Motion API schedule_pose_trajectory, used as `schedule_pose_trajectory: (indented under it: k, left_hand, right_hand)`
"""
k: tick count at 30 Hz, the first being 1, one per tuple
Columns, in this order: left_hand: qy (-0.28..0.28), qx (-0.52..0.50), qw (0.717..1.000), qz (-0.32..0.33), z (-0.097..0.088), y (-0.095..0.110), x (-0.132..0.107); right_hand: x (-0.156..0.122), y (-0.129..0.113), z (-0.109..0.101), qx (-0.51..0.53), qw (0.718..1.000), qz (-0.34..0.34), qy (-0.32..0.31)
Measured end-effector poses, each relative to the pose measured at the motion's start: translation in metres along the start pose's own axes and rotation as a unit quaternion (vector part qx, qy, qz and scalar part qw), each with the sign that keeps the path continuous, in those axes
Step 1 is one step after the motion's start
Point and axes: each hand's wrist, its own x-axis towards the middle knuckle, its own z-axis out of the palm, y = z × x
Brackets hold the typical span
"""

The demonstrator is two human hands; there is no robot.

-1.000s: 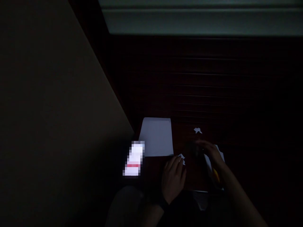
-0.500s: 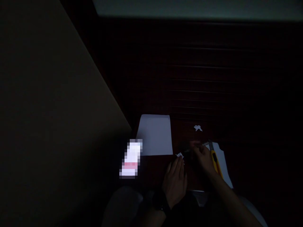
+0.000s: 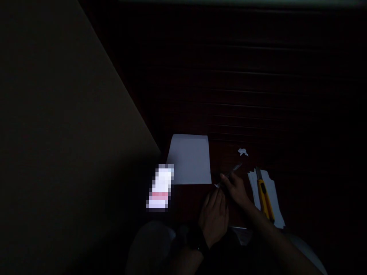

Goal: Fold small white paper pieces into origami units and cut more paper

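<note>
Head view, very dim. The right hand (image 3: 236,189) was clenched around a thin tool (image 3: 233,170). The tool's far end stuck out up and away from the knuckles, and its near end disappeared into the fist. The light was too poor to tell what kind of tool it was.

The left hand (image 3: 213,215) lay palm down on the dark wooden table (image 3: 286,114), just beside the right hand on its inner side. Its fingers were stretched out and gripped nothing. A small white paper scrap (image 3: 217,185) sat at its fingertips, directly below the right fist; it could not be determined whether the fingers touched the scrap. A dark watch (image 3: 195,240) was on the left wrist.

On the outer side of the right hand, close by, a yellow utility knife (image 3: 265,198) rested on a stack of white paper (image 3: 273,193), clear of both hands. Beyond the tool's far end lay a second crumpled scrap (image 3: 242,152), apart from it. A blank white sheet (image 3: 190,158) lay ahead of the left fingertips, toward the inner side. Further out on that side was a bright pixelated object (image 3: 160,188), which was not legible.
</note>
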Motion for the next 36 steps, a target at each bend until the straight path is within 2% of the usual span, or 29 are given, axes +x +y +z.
schedule_pose_trajectory:
  k: [8,14,23,36]
  left_hand:
    - [0.002,-0.016,1.000,0.002,-0.0007,-0.0004,0.0000]
    - [-0.019,-0.020,1.000,-0.005,-0.0030,0.0005,0.0012]
    - [-0.010,-0.028,1.000,0.002,-0.0023,-0.0006,0.0008]
    - [-0.028,-0.034,0.999,-0.007,-0.0046,0.0006,0.0015]
  right_hand:
    - [-0.0012,0.0006,0.0061,-0.035,0.999,-0.027,-0.014]
    - [-0.0018,-0.0003,0.0067,-0.059,0.997,-0.041,-0.023]
    - [-0.0017,-0.0008,0.0063,-0.087,0.995,-0.053,-0.022]
    - [-0.0009,0.0003,0.0076,-0.110,0.991,-0.074,-0.032]
